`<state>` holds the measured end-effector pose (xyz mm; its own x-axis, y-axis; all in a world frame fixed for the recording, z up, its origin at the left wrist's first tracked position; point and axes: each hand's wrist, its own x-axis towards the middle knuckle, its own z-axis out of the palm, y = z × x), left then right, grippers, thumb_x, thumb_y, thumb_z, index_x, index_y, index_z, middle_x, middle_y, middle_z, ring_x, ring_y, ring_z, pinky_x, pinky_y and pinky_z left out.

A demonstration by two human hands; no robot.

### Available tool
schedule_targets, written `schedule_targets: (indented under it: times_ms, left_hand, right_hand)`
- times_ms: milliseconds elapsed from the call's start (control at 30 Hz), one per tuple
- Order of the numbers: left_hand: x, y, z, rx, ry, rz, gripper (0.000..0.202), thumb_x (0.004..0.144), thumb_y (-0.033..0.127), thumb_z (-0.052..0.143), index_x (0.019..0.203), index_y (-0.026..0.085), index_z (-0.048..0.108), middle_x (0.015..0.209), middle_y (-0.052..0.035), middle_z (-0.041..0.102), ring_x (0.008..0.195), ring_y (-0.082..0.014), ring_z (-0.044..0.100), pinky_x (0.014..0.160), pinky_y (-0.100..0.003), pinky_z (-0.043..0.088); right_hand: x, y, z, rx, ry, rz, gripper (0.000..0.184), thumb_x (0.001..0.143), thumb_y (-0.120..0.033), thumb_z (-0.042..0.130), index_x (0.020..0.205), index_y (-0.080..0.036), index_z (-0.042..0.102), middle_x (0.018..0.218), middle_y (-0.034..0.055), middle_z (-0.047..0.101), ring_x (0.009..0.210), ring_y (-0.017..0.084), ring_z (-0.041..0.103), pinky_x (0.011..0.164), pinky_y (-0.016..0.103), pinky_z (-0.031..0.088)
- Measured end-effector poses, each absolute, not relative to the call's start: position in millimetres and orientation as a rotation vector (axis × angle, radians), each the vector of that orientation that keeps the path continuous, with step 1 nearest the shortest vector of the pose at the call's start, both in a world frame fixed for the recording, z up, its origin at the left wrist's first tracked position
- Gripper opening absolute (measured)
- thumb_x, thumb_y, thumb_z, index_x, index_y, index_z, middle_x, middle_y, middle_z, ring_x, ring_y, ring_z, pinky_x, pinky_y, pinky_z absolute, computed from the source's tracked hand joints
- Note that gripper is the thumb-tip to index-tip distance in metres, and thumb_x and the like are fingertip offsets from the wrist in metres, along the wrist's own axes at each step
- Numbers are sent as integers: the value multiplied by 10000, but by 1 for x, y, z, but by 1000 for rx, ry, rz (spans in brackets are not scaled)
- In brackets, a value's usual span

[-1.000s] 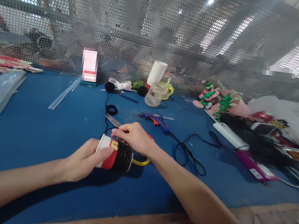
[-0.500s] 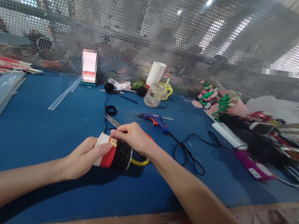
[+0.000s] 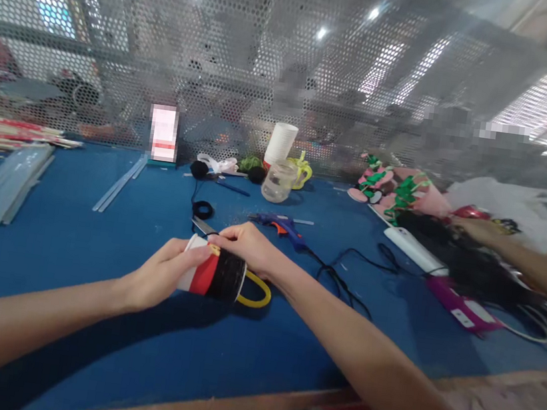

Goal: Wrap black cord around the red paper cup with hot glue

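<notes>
The paper cup (image 3: 211,273), banded white, red and black, lies on its side just above the blue worktop (image 3: 71,245), held between both hands. The left hand (image 3: 160,277) wraps its grip around the white rim end, thumb pressed on top. The right hand (image 3: 248,247) covers the cup from behind, its fingertips (image 3: 226,232) pinched against the cup's upper edge. Scissors (image 3: 255,290) with a yellow handle loop lie directly behind the cup, blade pointing away. A blue glue gun (image 3: 283,225) rests farther behind the cup, its black cord (image 3: 343,285) trailing to the right. Another person's arm (image 3: 523,261) reaches in far right of the cup.
</notes>
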<state>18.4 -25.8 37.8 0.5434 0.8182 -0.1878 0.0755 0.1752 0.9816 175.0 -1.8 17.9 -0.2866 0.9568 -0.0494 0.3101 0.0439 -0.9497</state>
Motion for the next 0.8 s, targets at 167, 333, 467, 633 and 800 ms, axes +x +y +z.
schedule_targets:
  times_ms: [167,333,467,633,800]
  left_hand:
    - [34,-17,36,1233,877,747,224,659,329,470,565,127,480,435,50,420,393,-56,354,396,-180,261]
    - [42,-8,25,1177,885,891,228,669,333,460,586,126,508,477,36,461,419,-65,389,397,-174,274]
    - [41,-6,24,1153,965,938,226,671,323,450,559,135,503,474,33,460,429,-73,395,411,-181,290]
    - [39,-5,21,1133,1062,950,236,666,340,444,551,140,494,443,51,414,410,-69,352,393,-185,256]
    - [38,-2,17,1118,1046,968,225,657,340,459,571,137,502,472,49,410,432,-72,356,410,-190,268]
  right_hand:
    - [182,8,10,-1323,-1550,1231,320,625,-443,530,543,-133,529,406,-60,392,358,46,309,355,185,223]
    - [192,10,7,-1383,-1423,1050,272,683,-402,488,710,-131,499,517,-28,482,422,68,421,411,200,342]
    - [195,-8,18,-1348,-1461,910,326,720,-465,413,726,-145,473,614,8,516,525,90,480,499,227,399]
    - [180,-33,15,-1435,-1680,646,513,549,-467,610,928,-161,449,764,41,542,677,153,520,618,301,428]
    - [170,-35,3,-1437,-1772,496,559,565,-397,627,1022,-173,396,888,69,537,800,184,525,688,333,425]
